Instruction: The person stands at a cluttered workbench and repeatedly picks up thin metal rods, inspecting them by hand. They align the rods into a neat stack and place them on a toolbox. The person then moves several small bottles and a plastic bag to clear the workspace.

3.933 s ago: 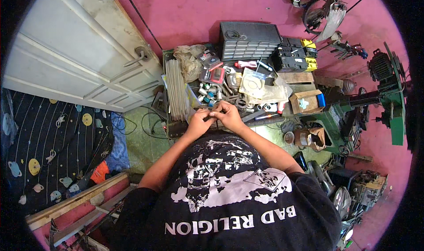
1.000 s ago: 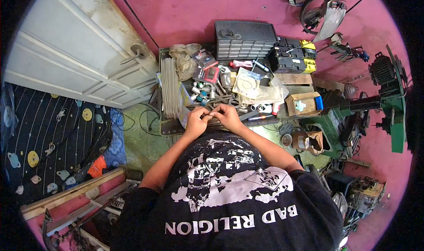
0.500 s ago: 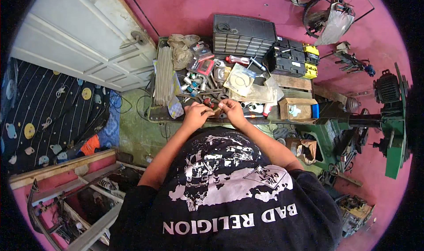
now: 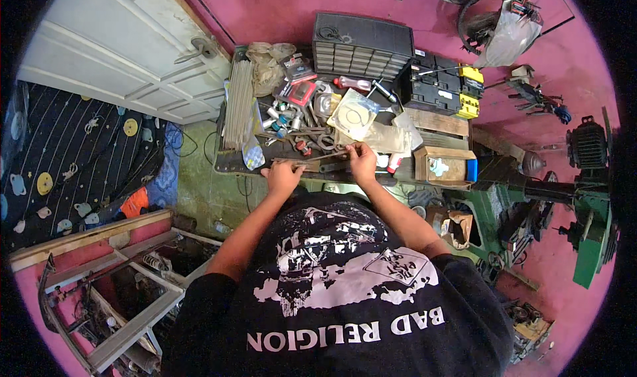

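Note:
Just above the front edge of the cluttered bench (image 4: 232,168), both hands are at a long, thin metal bar (image 4: 324,157), which lies nearly level between them. My right hand (image 4: 361,163) is closed, pinching its right end. My left hand (image 4: 283,178) is closed with fingers curled at the left end; the fingertips are partly hidden. What kind of tool the bar is, I cannot make out. Right behind it lie a small red part (image 4: 303,147), loose wrenches (image 4: 312,137) and several sockets (image 4: 282,122). A white-and-red tube (image 4: 394,163) rests beside my right hand.
A bundle of thin rods (image 4: 239,105) lies at the left of the bench. Behind stand a black drawer cabinet (image 4: 361,42) and black-and-yellow boxes (image 4: 438,88). An open cardboard box (image 4: 443,168) sits at the right, near a green drill press (image 4: 590,238). A white door (image 4: 126,52) is at far left.
My hands have moved apart, and the thin bar now spans between them. The left hand has come slightly down and toward me. The whole view has shifted a little.

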